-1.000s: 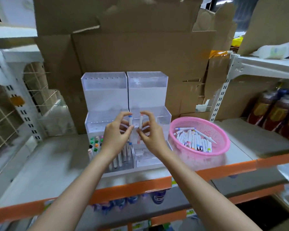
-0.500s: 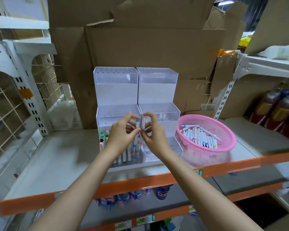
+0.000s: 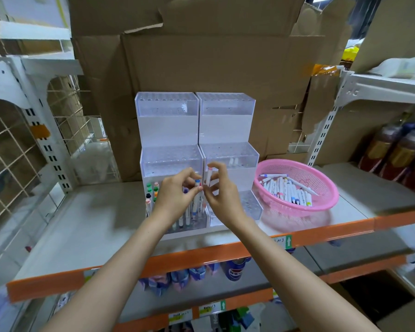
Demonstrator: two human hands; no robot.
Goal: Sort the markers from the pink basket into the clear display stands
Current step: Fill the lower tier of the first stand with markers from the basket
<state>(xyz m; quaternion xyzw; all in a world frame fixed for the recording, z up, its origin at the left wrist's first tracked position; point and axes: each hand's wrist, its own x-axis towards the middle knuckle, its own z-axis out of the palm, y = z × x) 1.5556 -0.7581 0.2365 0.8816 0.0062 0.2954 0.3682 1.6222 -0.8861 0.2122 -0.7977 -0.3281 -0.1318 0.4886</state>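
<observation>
Pink-capped marker (image 3: 208,179): upright, cap up, pinched between thumb and fingertips of my right hand (image 3: 223,197), in front of the seam where the two stands meet. Blue-capped marker (image 3: 197,188): in my left hand (image 3: 174,200), fingers curled round its upper end. The two markers are close, nearly touching.

Both hands sit over the lowest tier of the left stand (image 3: 168,130), where standing markers (image 3: 151,195) fill part of the slots. Right stand (image 3: 225,130) is pressed against it. Pink basket (image 3: 300,210) is near the right stand on the same shelf (image 3: 94,224), with loose markers (image 3: 283,190) heaped inside.

Step, as I judge it: matching the pair in hand or choosing their slots before seating them. Plenty is left in the basket and the top tiers look bare, so the job is far from done. Next move calls for lining each marker over a free hole and lowering it straight, clear of its neighbours.

Hard to make out:
- My hands cover the slots beneath, so I cannot tell which holes are free.
- The lower ends of both markers are hidden, so the blue-capped one may already be partly seated.
- Barrel labels are unreadable.
- Cardboard (image 3: 213,68) stands behind the stands.
- Bottles (image 3: 403,149) are blurred at the right edge.
</observation>
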